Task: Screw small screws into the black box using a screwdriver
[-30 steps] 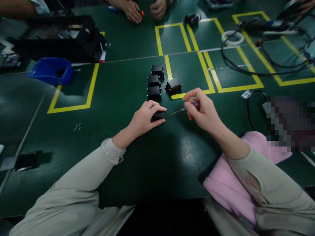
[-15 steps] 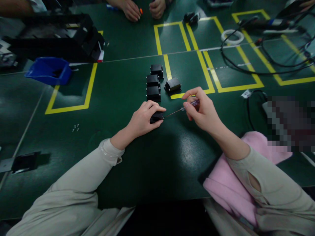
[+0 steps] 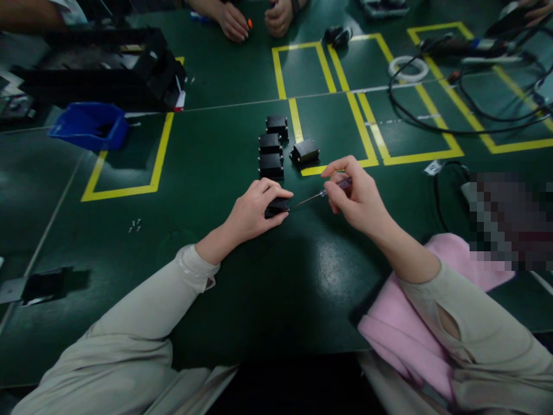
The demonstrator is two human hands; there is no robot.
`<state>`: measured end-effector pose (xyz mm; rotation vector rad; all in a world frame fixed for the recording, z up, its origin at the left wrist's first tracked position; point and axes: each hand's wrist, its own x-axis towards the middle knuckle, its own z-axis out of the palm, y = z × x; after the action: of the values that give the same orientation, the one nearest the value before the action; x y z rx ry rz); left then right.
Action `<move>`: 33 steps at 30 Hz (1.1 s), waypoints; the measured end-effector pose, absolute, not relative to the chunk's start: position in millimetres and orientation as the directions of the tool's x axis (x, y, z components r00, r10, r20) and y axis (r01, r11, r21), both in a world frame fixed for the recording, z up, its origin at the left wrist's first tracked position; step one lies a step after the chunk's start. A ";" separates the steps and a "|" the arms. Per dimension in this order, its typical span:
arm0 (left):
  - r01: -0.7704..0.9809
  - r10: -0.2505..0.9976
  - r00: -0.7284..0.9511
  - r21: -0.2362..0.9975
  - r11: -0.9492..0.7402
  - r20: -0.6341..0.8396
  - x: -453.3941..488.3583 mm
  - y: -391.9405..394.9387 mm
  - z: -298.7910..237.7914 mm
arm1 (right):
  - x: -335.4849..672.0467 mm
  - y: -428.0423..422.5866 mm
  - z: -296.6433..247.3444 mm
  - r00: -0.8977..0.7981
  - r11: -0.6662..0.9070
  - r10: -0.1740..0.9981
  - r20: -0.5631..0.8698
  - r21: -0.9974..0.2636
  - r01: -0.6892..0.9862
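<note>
My left hand (image 3: 253,212) is closed over a small black box (image 3: 277,206) and pins it to the green table. My right hand (image 3: 356,196) pinches the handle of a thin screwdriver (image 3: 322,193). Its metal shaft slants down and left, and its tip touches the side of the held box. Just beyond my hands stand three more black boxes (image 3: 271,144) in a column, with another black box (image 3: 305,151) lying tilted to their right on a yellow line.
A blue bin (image 3: 88,125) and a black rack (image 3: 99,66) stand at the far left. Loose screws (image 3: 135,224) lie left of my left arm. Black cables (image 3: 458,109) and a tape roll (image 3: 408,66) lie at the far right. Another person's hands (image 3: 254,18) rest at the far edge. Pink cloth (image 3: 401,323) lies under my right forearm.
</note>
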<state>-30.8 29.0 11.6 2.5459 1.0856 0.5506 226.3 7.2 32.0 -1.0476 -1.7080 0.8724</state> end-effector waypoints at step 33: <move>0.606 0.737 0.641 0.448 -0.658 0.216 -31.9 29.2 12.0 | 227.7 8.1 32.1 -0.242 0.368 0.921 0.306 -0.888 0.276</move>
<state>-31.9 29.2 12.0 2.5280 1.0720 0.5488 227.7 8.1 32.1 -1.0624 -1.7333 0.9037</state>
